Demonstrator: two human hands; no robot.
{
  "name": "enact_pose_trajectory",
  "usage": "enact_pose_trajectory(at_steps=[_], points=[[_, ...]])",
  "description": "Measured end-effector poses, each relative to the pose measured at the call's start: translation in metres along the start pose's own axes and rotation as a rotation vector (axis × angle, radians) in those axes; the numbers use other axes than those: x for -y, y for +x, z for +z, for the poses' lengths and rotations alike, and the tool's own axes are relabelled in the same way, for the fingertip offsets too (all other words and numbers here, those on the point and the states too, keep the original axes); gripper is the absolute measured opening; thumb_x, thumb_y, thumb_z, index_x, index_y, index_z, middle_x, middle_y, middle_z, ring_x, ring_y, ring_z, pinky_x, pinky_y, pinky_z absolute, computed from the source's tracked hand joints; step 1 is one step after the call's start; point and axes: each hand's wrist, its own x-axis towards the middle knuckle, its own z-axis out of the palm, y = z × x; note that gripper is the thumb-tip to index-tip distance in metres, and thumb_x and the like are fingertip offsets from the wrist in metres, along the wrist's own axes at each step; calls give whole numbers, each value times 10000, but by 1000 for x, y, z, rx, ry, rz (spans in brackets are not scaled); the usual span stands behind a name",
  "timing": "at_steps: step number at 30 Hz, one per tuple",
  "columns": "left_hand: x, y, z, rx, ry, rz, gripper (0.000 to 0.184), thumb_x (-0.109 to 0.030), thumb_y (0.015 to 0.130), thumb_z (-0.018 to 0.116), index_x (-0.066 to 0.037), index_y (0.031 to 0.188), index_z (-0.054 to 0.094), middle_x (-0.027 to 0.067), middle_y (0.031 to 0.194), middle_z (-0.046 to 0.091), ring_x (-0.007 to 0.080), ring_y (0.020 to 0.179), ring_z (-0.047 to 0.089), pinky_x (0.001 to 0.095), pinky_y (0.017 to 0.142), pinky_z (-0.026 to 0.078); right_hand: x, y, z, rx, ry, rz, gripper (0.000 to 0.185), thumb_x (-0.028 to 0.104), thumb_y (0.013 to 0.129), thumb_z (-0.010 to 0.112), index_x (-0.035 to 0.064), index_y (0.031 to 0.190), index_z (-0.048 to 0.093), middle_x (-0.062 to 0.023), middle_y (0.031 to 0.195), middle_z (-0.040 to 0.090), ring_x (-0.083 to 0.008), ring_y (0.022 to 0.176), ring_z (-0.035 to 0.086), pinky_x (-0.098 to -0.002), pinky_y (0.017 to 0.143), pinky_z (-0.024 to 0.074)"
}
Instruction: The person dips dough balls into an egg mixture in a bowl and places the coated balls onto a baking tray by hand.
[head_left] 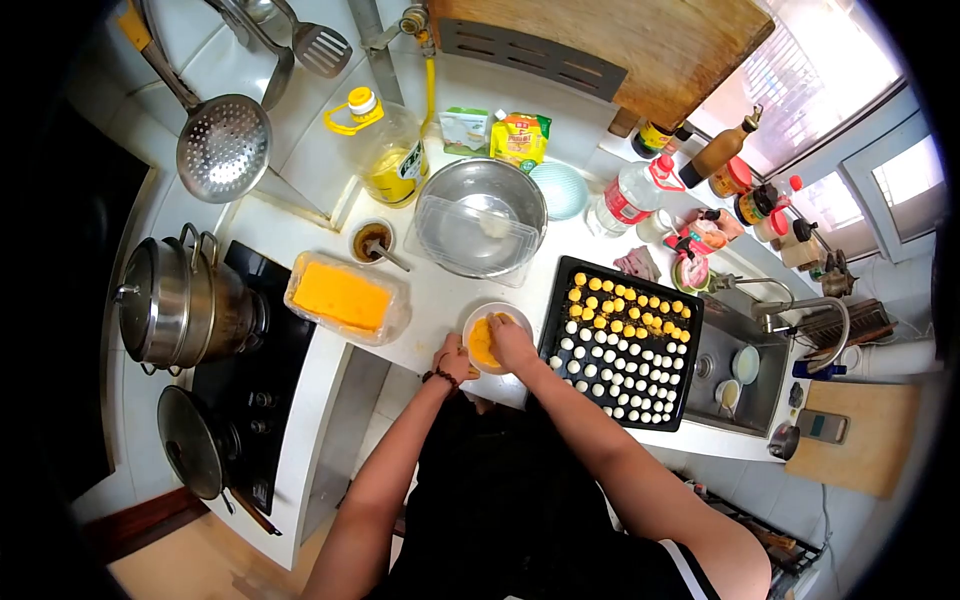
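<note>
Here, the right hand point(513, 343) of a person in a dark top reaches into a small white bowl point(497, 308), its fingers against a soft yellow mass point(484, 343). The fingertips are hidden, so whether they pinch or press cannot be told. The left hand point(453, 358), with a dark beaded bracelet point(438, 376) at the wrist, is at the bowl's 8 o'clock side with its fingers bent; how firmly it grips, or whether it holds anything else, cannot be made out.

Outward from the bowl, at 3 o'clock and just beside it, a black tray point(640, 284) carries many small balls: yellow balls point(629, 294) in the far rows, white balls point(597, 352) in the more numerous near rows. Between 9 and 10 o'clock, a large yellow block point(342, 297) sits in a clear plastic container point(398, 318). At 10 o'clock is a small cup of something brown, with a spoon; at 12 o'clock, a metal bowl with a clear lid lying across it. Past the tray at 3 o'clock is a sink.

As for progress, much portioning looks done, since rows cover most of the tray. Unportioned yellow remains in the bowl, and the block looks largely whole.
</note>
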Motion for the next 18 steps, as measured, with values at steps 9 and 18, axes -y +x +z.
enact_pose_trajectory(at_steps=[9, 18], points=[[37, 26, 7, -100, 59, 83, 285, -114, 966, 536, -81, 1245, 486, 233, 1109, 679, 368, 935, 716, 457, 709, 634, 6, 4, -35, 92, 98, -29, 204, 106, 732, 766, 13, 910, 728, -189, 859, 712, -384, 831, 695, -445, 832, 562], [-19, -20, 3, -130, 81, 15, 315, -120, 931, 608, -49, 1227, 523, 220, 1055, 694, 359, 945, 701, 441, 820, 571, 8, 16, -44, 168, 58, -270, 459, 48, 715, 736, 76, 1170, 689, -181, 1171, 655, -354, 1092, 635, -425, 936, 521]])
